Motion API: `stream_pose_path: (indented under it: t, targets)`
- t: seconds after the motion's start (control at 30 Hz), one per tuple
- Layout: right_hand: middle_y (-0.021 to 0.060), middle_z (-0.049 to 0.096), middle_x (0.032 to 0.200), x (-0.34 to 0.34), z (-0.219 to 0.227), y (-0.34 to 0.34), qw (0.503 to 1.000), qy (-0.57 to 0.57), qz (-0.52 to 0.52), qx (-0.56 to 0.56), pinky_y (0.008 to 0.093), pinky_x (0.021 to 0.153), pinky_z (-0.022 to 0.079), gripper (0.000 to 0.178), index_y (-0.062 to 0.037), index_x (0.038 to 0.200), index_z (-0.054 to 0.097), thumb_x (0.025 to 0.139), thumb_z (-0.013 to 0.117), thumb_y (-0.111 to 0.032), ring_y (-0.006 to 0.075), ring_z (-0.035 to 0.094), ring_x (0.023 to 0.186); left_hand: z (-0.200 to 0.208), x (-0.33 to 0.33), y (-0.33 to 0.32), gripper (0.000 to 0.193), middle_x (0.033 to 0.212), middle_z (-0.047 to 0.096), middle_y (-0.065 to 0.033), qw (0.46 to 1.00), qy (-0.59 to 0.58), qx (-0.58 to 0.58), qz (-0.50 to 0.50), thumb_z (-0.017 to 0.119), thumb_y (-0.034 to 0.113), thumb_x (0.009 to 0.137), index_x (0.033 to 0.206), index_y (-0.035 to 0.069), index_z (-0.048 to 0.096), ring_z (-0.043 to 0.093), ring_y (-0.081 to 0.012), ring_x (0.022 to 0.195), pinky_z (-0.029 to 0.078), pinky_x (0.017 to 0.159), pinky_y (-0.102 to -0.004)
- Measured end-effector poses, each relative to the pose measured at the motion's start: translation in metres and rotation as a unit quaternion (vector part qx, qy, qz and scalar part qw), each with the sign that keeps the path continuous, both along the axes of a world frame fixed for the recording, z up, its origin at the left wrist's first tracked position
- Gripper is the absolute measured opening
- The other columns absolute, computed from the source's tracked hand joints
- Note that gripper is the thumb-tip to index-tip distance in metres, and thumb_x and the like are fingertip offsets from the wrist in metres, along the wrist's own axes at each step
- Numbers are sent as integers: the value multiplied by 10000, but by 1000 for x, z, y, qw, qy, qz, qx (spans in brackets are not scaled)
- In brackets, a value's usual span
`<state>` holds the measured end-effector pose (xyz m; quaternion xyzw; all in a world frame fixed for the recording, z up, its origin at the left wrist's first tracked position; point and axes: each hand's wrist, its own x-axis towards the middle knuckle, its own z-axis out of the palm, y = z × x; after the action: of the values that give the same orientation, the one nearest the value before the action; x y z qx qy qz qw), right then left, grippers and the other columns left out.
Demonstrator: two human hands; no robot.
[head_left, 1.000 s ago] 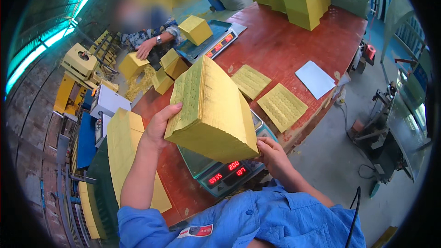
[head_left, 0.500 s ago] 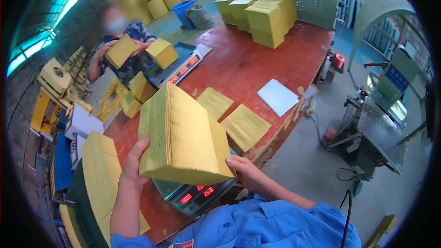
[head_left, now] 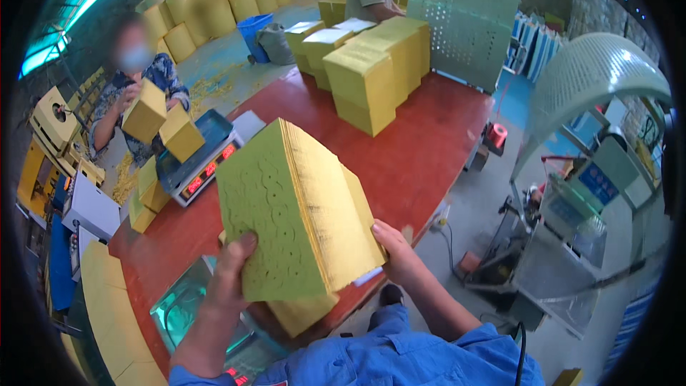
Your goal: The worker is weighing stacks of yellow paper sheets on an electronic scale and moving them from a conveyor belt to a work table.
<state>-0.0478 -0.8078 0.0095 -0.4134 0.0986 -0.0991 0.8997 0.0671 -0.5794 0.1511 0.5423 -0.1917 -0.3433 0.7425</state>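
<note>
Between my two hands is a thick stack of yellow paper (head_left: 332, 214), tilted above the red table, its wavy-marked, dotted face toward the left. My left hand (head_left: 232, 264) grips its lower left side; my right hand (head_left: 393, 246) holds the lower right edge, thumb on top. Beneath the stack, yellow paper (head_left: 304, 314) shows in part, and a bit of white paper (head_left: 369, 276) peeks out near my right hand. A scale with a shiny teal tray (head_left: 187, 297) sits by my left forearm, its red display partly covered.
Across the red table (head_left: 286, 104), a masked person (head_left: 132, 64) holds a yellow block (head_left: 145, 111) beside a second scale (head_left: 204, 175) bearing another block. Yellow stacks (head_left: 364, 86) stand at the far side, with another person behind. Machinery (head_left: 564, 236) with a curved mesh guard is at right.
The view has shifted to the right. The stack in my hands has turned, showing more of its wavy-marked face. My scale's tray has come into view; the other person's block has moved beside the second scale.
</note>
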Motion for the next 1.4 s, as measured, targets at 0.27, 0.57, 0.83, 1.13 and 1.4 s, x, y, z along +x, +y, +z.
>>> stream_pose_path:
  t: [0.27,0.57,0.83,1.13,1.4]
  targets:
    - [59,631,1158,154,-56,-199,992,61,109,-30,310,875,462,377,-48,1237,566,996,475,-323,145,580,1040,-74,105,-176,484,1275,585,-91,986,83,-46,134,546,354,962,1351,71,493,582,-210,1129,470,955,-361]
    - [129,654,1109,223,-88,-234,943,118,-150,-272,340,935,446,401,46,1201,587,977,497,-274,242,581,1100,-69,220,-274,537,1222,612,-77,980,114,132,100,590,456,892,1315,132,518,603,-240,1103,518,834,-591]
    - [95,639,889,157,-77,-193,918,57,-89,-381,295,745,499,138,35,982,594,897,619,-70,153,616,830,-78,208,-289,611,1316,530,-92,986,26,89,141,610,298,891,1400,65,366,501,-202,1222,379,1039,-385]
    - [155,649,944,205,-94,-213,908,51,-74,-408,344,803,509,200,32,1036,560,885,611,-88,231,645,871,-82,234,-313,537,1226,596,-78,965,-48,175,188,552,450,900,1328,131,485,557,-222,1161,511,835,-534]
    - [59,601,947,153,-18,-170,940,1,-70,-335,279,797,462,129,28,993,604,903,539,-37,135,558,857,-61,160,-282,605,1222,595,-185,946,-236,79,206,473,482,973,1285,-36,482,573,-244,1128,459,915,-398]
